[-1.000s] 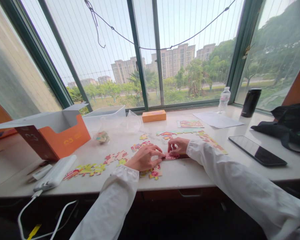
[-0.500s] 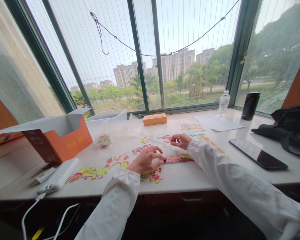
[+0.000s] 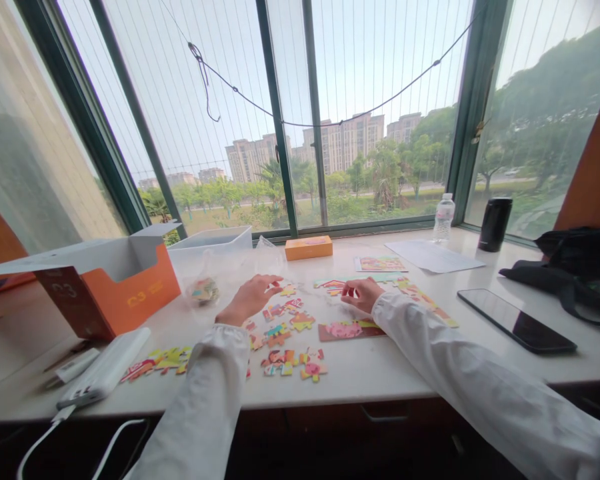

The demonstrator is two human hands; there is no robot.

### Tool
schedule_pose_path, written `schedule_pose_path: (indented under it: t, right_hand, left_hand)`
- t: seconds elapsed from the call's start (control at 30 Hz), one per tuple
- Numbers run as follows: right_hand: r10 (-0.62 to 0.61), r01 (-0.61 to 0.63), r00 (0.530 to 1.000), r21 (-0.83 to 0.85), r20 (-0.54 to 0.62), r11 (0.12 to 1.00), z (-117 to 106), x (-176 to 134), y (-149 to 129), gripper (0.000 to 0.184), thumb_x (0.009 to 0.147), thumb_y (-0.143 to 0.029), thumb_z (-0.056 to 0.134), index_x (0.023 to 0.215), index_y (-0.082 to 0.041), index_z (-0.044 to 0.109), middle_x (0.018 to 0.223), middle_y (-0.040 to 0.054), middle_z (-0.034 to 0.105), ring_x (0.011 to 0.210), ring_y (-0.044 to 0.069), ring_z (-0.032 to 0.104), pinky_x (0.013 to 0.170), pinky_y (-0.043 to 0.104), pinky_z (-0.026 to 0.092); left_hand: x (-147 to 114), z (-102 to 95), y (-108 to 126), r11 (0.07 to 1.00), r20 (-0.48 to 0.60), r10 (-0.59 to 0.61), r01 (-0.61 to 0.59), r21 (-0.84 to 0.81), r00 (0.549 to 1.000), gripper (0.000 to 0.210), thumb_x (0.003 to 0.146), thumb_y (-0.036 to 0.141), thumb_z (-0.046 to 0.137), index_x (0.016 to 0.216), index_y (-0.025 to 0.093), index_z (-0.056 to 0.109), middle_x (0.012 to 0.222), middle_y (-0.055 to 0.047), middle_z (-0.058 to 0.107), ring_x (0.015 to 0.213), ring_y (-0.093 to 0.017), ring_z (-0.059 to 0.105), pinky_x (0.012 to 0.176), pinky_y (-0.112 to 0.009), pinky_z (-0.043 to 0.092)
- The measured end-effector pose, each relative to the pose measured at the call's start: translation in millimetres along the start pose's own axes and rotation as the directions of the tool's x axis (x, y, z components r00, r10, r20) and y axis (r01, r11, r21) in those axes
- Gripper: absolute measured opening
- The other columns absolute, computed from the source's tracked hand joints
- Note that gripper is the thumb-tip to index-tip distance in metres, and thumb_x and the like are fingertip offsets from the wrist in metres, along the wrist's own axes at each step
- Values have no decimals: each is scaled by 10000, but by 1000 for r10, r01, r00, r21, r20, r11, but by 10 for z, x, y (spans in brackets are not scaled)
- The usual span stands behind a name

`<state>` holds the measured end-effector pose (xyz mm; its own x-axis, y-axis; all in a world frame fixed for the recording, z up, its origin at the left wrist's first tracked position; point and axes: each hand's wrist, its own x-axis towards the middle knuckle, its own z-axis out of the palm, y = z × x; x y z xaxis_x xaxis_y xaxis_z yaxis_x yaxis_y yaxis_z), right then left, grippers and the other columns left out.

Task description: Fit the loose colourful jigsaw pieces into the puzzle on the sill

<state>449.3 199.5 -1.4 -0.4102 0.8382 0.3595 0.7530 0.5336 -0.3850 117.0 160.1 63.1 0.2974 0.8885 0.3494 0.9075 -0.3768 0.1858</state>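
My left hand (image 3: 250, 299) reaches over the table with thumb and fingers apart. Its fingertips are beside a yellow jigsaw piece (image 3: 289, 291); I cannot tell whether they touch it. My right hand (image 3: 362, 295) is curled, thumb and fingers drawn together, above the partly assembled jigsaw puzzle. Whatever it may hold is hidden. The puzzle's pink and brown lower strip (image 3: 347, 331) lies below that hand, and its yellowish right edge (image 3: 433, 303) runs past the wrist. Loose joined pieces (image 3: 277, 362) lie between my arms, along with a yellow-orange piece (image 3: 303, 321).
An orange box (image 3: 130, 293), a power bank (image 3: 105, 370) and yellow-green pieces (image 3: 170, 359) are at left. Behind stand a clear bin (image 3: 215, 240), a bag of pieces (image 3: 203, 291), a small orange box (image 3: 309, 248) and a picture card (image 3: 381, 264). A phone (image 3: 515, 320), bottle (image 3: 444, 219) and black tumbler (image 3: 495, 225) are right.
My left hand has left the puzzle's lower strip and moved left and away from me to the yellow piece, uncovering loose pieces. My right hand stays over the puzzle, its fingers still curled.
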Motion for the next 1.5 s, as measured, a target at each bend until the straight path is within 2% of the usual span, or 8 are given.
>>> schedule_pose_path:
  t: [0.1,0.3,0.6,0.8,1.0,1.2,1.33,1.5]
  right_hand:
    - [-17,17,1000,6,-10,1000,44,-17,16,169,812,-394,650,813,-231,694,713,-31,672,641,114,569,772,300,381]
    - [-100,95,994,99,46,991,140,148,-101,236,826,-446,624,864,-229,709,766,-8,697,656,126,578,684,274,404]
    - [18,-14,975,-18,220,1000,605,1044,-669,398,761,-498,730,1088,-276,689,1046,0,724,877,175,639,878,356,377]
    - [2,2,969,-14,246,1000,732,1257,-723,489,674,-570,780,1051,-263,724,1080,32,721,946,213,636,835,352,377]
    - [-206,207,969,5,138,978,383,1040,-513,416,687,-552,776,963,-242,750,928,19,724,796,157,628,828,328,372]
    - [-289,285,938,47,191,957,-68,405,-237,456,704,-598,744,954,-217,741,898,30,697,773,152,600,804,318,396]
    - [-271,244,913,126,303,962,-98,167,-129,507,652,-615,768,929,-193,721,861,26,686,749,149,567,720,286,410]
    - [-223,206,903,86,367,975,-30,154,-120,506,615,-596,799,923,-205,710,870,12,687,745,143,547,720,281,396]
  left_hand:
    - [123,176,-211,999,-38,-48,48,-9,998,396,926,362,524,1301,251,590,1193,-51,692,1141,-222,587,989,-363,453]
    - [189,571,-436,997,64,-60,57,49,996,488,891,335,566,1367,234,524,1347,-111,600,1269,-260,522,1047,-387,412]
    - [216,667,-475,999,54,24,-26,25,998,473,870,273,591,1340,273,529,1235,-55,669,1182,-219,572,1008,-346,438]
    - [205,635,-477,993,7,75,-75,86,997,450,906,233,549,1351,177,502,1231,-113,643,1160,-230,560,1014,-359,423]
    - [196,516,-174,969,-76,238,-232,80,968,435,938,257,528,1353,127,499,1231,-149,630,1124,-250,563,995,-405,442]
    - [92,458,334,870,-56,485,-488,-68,872,398,923,363,578,1287,203,584,1135,-93,671,1069,-226,596,938,-353,471]
    - [9,462,557,814,-15,567,-562,-147,824,388,890,412,624,1250,269,623,1061,-57,691,994,-209,624,903,-335,473]
    - [-43,487,628,827,37,541,-524,-204,840,297,882,410,634,1158,316,693,1069,-39,662,969,-181,624,859,-291,480]
